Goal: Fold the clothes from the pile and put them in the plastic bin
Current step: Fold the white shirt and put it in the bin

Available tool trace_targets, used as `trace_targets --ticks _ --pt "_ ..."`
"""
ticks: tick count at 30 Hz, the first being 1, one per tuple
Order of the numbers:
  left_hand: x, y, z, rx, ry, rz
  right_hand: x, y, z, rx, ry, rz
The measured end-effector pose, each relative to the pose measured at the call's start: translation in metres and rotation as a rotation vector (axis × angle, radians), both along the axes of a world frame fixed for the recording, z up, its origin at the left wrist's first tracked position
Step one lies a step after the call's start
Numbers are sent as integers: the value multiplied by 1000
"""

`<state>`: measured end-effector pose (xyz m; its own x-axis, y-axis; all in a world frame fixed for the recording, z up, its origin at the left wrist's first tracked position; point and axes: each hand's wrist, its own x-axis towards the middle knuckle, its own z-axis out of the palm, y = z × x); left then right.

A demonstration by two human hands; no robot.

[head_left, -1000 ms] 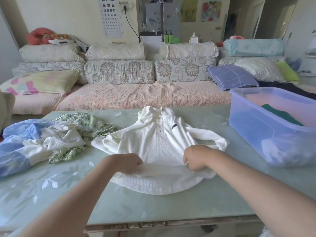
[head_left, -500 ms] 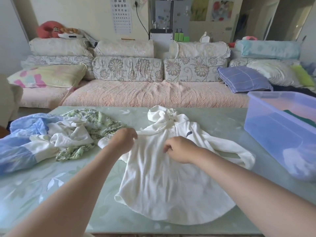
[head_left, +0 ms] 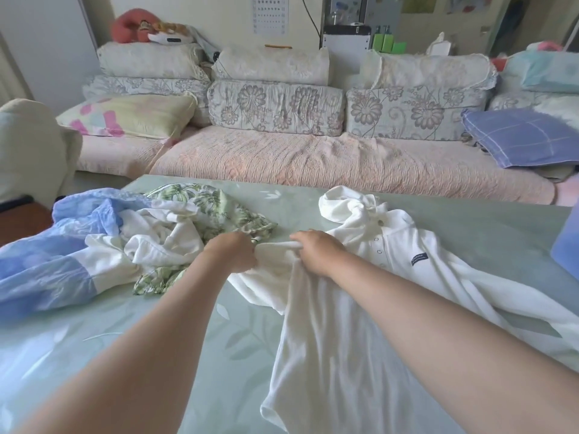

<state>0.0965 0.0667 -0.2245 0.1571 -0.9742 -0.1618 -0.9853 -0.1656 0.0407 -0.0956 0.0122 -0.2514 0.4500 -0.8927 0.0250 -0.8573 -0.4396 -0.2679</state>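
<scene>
Grips are shifting left onto the sleeve: my left grip (head_left: 233,256) and right grip (head_left: 316,250) are clenching the white shirt (head_left: 344,339) to fold it inward. It's lying on the surface (head_left: 244,346) beside the pile (head_left: 150,245).

Soft daylight throughout; at the back a cream painted wall (head_left: 203,14), with a white eye chart (head_left: 268,14) pinned up and a black cable (head_left: 308,14) running down beside it; below, a long sofa with a pink quilted seat cover (head_left: 313,158), backed by grey-flowered white bolster cushions (head_left: 275,108) with plain cream cushions (head_left: 269,62) stacked on top; at its left end a pale yellow pillow with pink patches (head_left: 131,115), at its right a blue checked pillow (head_left: 520,137); up on the left cushions a red plush toy (head_left: 127,25); behind the sofa back a white box-shaped appliance (head_left: 346,39) and bright green bottles (head_left: 387,42); nearest, a pale green tabletop with a white leaf pattern (head_left: 94,355); far left, a cream padded chair (head_left: 31,145) over reddish-brown floor (head_left: 18,223).
</scene>
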Motion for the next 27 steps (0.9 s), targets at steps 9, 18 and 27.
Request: trace_targets --ticks 9,18,27 --pt "43 -20 38 -375 207 244 46 -23 18 -225 -373 47" --pt "3 -17 5 -300 -8 -253 33 -2 -5 -145 -150 36" --pt "-79 -36 8 82 -235 60 -94 -5 7 -53 -184 -73"
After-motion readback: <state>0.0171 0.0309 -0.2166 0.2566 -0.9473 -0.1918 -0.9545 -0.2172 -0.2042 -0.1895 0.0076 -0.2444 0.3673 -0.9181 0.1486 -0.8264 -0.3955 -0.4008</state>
